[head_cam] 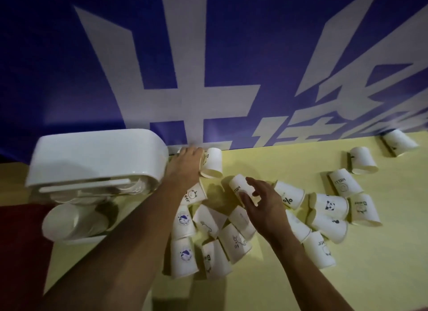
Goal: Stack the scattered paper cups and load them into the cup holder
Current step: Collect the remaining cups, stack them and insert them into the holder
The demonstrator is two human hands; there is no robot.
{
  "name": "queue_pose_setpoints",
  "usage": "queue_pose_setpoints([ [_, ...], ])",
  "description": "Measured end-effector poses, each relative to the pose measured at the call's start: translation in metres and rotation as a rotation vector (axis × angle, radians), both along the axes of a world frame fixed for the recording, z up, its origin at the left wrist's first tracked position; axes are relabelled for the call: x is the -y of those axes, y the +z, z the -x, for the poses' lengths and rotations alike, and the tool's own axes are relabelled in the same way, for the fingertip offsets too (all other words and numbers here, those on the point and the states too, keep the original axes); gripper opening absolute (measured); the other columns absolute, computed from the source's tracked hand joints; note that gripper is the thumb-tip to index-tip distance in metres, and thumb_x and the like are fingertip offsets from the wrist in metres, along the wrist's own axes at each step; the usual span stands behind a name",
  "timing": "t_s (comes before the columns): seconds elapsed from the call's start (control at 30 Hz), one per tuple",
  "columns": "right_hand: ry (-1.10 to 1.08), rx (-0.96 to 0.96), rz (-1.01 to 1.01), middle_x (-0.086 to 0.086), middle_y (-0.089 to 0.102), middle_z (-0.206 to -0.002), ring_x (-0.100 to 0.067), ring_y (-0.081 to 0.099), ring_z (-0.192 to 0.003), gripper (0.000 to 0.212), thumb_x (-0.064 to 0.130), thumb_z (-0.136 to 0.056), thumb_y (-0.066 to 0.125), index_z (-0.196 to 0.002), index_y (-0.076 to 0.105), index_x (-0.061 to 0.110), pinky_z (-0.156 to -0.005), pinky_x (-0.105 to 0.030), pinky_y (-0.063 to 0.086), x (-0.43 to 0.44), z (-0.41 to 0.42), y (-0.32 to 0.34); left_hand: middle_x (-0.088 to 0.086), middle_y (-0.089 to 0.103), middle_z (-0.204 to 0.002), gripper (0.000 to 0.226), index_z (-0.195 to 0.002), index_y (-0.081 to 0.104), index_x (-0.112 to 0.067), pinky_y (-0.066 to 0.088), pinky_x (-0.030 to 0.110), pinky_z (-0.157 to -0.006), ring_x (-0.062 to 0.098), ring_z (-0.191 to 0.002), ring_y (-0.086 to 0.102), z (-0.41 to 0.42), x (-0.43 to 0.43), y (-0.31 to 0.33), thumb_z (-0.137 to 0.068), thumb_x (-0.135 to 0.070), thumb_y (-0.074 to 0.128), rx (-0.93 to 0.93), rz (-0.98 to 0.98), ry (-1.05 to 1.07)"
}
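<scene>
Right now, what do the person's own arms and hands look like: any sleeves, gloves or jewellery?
Both forearms are bare as far as the frame shows; no sleeve edge is in view. The left hand and the right hand wear no gloves. No watch, bracelet or ring is visible, though the image is dim and slightly blurred.

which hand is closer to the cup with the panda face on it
Right. The right hand hovers open over the pile just left of the panda cup; the left hand is far off to its left, beside the cup holder.

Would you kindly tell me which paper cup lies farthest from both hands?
The paper cup at the far right against the blue banner; it lies well beyond the others, away from the central cluster.
</scene>
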State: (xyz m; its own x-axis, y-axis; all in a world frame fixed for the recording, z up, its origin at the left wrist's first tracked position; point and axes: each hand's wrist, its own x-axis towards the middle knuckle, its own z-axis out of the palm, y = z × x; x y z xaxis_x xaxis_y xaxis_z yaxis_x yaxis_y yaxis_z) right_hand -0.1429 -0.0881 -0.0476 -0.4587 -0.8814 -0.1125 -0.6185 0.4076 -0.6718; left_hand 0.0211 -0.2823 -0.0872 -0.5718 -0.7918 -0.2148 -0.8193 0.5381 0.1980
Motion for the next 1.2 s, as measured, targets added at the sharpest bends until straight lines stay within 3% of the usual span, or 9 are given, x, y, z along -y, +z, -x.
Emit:
queue_pose_setpoints([
  [0.2,0.16,-0.002,-0.045,0.0,0.063,-0.138,-0.018,0.064,-0.112,0.05,0.033,-0.095,0.07,-0.142,0.059,0.019,-0.091,-0.036,0.057,0.032,0.037,-0.016,0.007,0.052,-0.141,0.062,-0.145,0.039,-0.022,0.043,0.041,-0.108,0.028,-0.131,0.05,0.017,0.012,-0.018,-0.091,-0.023,0.07,0.219,0.106,-0.058],
  [0.3,0.312,-0.04,-0.09,0.0,0.056,-0.146,-0.02,0.055,-0.129,0.056,0.033,-0.095,0.071,-0.147,0.054,0.021,-0.104,-0.038,0.052,0.06,0.048,-0.015,0.005,0.053,-0.138,0.051,-0.138,0.043,-0.023,0.044,0.038,-0.104,0.025,-0.127,0.052,0.019,0.015,-0.011,-0.093,-0.026,0.065,0.203,0.065,-0.039],
  [0.47,0.662,-0.26,-0.137,0.003,0.045,-0.156,-0.021,0.046,-0.137,0.069,0.028,-0.09,0.075,-0.152,0.046,0.024,-0.106,-0.035,0.046,0.123,0.055,-0.003,0.002,0.059,-0.137,0.067,-0.138,0.041,-0.023,0.049,0.034,-0.095,0.025,-0.12,0.059,0.003,-0.002,0.031,-0.085,-0.035,0.08,-0.068,-0.071,0.206],
  [0.6,1.06,-0.554,-0.198,0.003,0.032,-0.164,-0.023,0.037,-0.143,0.072,0.02,-0.092,0.07,-0.156,0.038,0.031,-0.112,-0.041,0.04,0.161,0.055,-0.01,-0.001,0.057,-0.141,0.08,-0.145,0.042,-0.027,0.052,0.037,-0.096,0.022,-0.122,0.056,-0.009,-0.044,0.06,-0.081,-0.049,0.083,-0.433,-0.123,0.467],
  [0.73,1.396,-0.876,-0.219,0.006,0.024,-0.167,-0.026,0.031,-0.147,0.062,0.025,-0.101,0.06,-0.156,0.034,0.04,-0.112,-0.04,0.039,0.179,0.056,-0.016,-0.015,0.047,-0.136,0.074,-0.148,0.041,-0.031,0.046,0.025,-0.094,0.008,-0.123,0.048,-0.014,-0.081,0.072,-0.086,-0.048,0.076,-0.682,-0.173,0.567],
  [0.87,1.483,-1.037,-0.284,0.004,0.027,-0.165,-0.03,0.024,-0.15,0.067,0.027,-0.098,0.065,-0.156,0.032,0.038,-0.115,-0.043,0.034,0.184,0.061,-0.019,-0.02,0.045,-0.134,0.072,-0.15,0.04,-0.029,0.041,0.007,-0.087,-0.004,-0.119,0.046,-0.02,-0.099,0.072,-0.087,-0.06,0.06,-0.743,-0.188,0.568],
  [1.03,1.29,-0.86,-0.184,0.003,0.052,-0.148,-0.024,0.043,-0.132,0.071,0.047,-0.089,0.071,-0.151,0.044,0.026,-0.107,-0.039,0.038,0.171,0.071,-0.029,-0.019,0.051,-0.132,0.065,-0.144,0.044,-0.031,0.049,0.017,-0.093,0.005,-0.123,0.053,-0.032,-0.106,0.068,-0.089,-0.051,0.072,-0.794,-0.227,0.553],
  [1.2,0.766,-0.252,-0.084,-0.005,0.059,-0.134,-0.015,0.049,-0.111,0.08,0.043,-0.076,0.087,-0.141,0.048,0.018,-0.095,-0.037,0.048,0.136,0.069,0.0,-0.029,0.055,-0.121,0.067,-0.13,0.05,-0.035,0.045,0.007,-0.084,-0.003,-0.115,0.055,-0.056,-0.111,0.078,-0.073,-0.056,0.078,-0.844,-0.249,0.537],
])
